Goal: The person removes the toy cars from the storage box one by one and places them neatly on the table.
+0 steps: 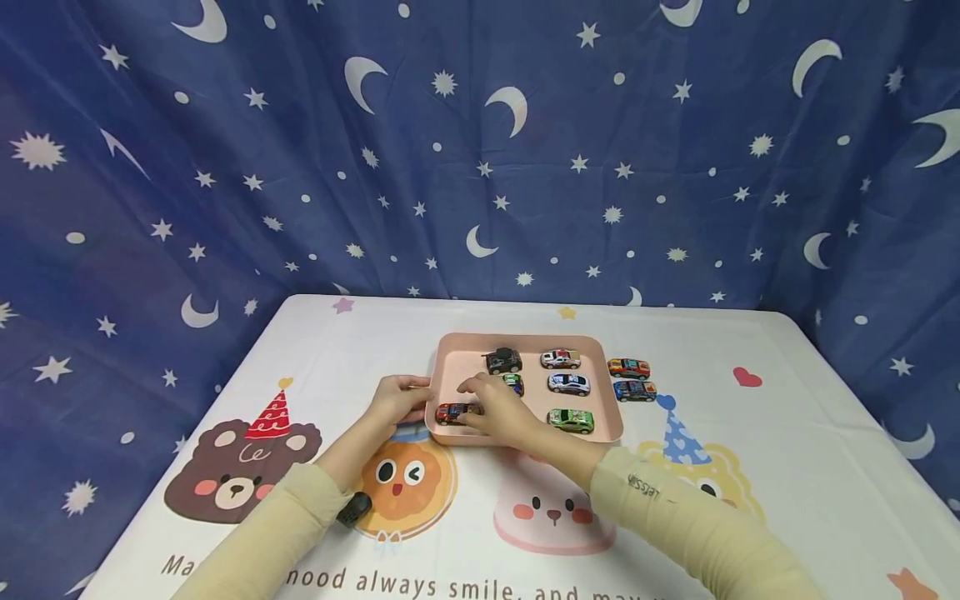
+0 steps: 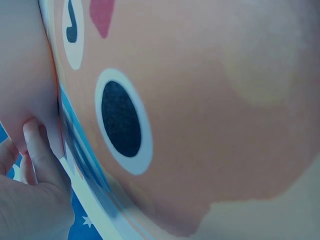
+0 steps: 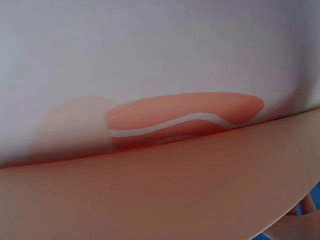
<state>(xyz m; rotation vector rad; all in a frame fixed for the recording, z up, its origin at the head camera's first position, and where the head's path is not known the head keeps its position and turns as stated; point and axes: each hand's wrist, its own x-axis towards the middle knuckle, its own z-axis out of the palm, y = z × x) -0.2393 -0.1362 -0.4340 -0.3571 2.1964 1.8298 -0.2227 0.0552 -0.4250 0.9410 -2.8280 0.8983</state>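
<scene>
A shallow pink tray (image 1: 525,343) holds several small toy cars. My left hand (image 1: 399,402) grips its left side; in the left wrist view the thumb (image 2: 37,145) lies against the outer wall and other fingers are by the rim. Over the tray's front left, my right hand (image 1: 501,408) has spread fingers at a red toy car (image 1: 448,413), partly covering it. A multicoloured car (image 1: 514,382) is half hidden behind that hand. A black toy tank (image 1: 502,360) sits at the back. White car (image 1: 560,358), silver-blue car (image 1: 568,383) and green car (image 1: 570,420) form the right column.
Right of the tray, a red-orange car (image 1: 628,367) and a blue car (image 1: 634,391) lie on the printed white tablecloth (image 1: 697,350). A black toy vehicle (image 1: 354,508) is beside the left sleeve. A blue star-patterned curtain (image 1: 420,167) hangs behind.
</scene>
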